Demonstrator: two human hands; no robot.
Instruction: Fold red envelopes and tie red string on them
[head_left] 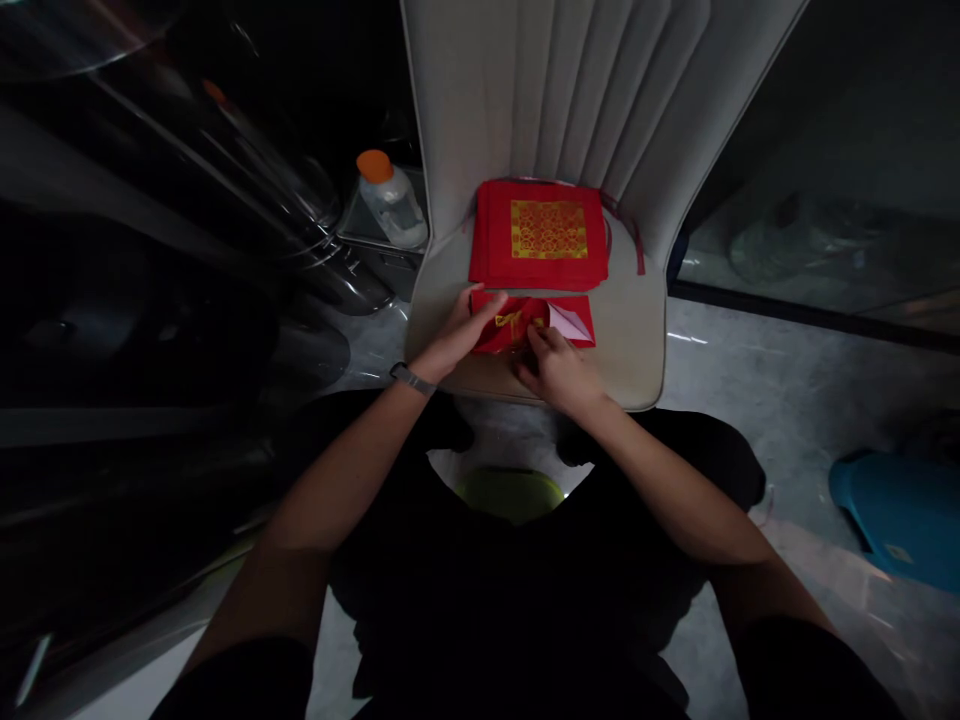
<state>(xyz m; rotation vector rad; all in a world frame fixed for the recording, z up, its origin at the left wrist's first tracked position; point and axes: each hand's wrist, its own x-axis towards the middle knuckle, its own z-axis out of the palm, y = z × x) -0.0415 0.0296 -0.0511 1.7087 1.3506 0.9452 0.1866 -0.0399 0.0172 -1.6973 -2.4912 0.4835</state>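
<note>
A red paper envelope (585, 305) with gold print lies on the front part of a light chair seat (630, 340). Its right part is folded back and shows a pale inner side. My left hand (461, 335) rests on the envelope's left end with the fingers apart. My right hand (559, 370) pinches the paper's curled edge near the middle. Just behind, a stack of red paper pieces (499, 240) lies on the seat, the top one bearing a gold patterned panel (548, 230).
Left of the chair, a bottle with an orange cap (394, 205) stands on a small dark shelf (360, 220). The ribbed chair back (570, 90) rises behind the stack. A blue object (900, 510) is on the floor at right, a green one (510, 493) between my legs.
</note>
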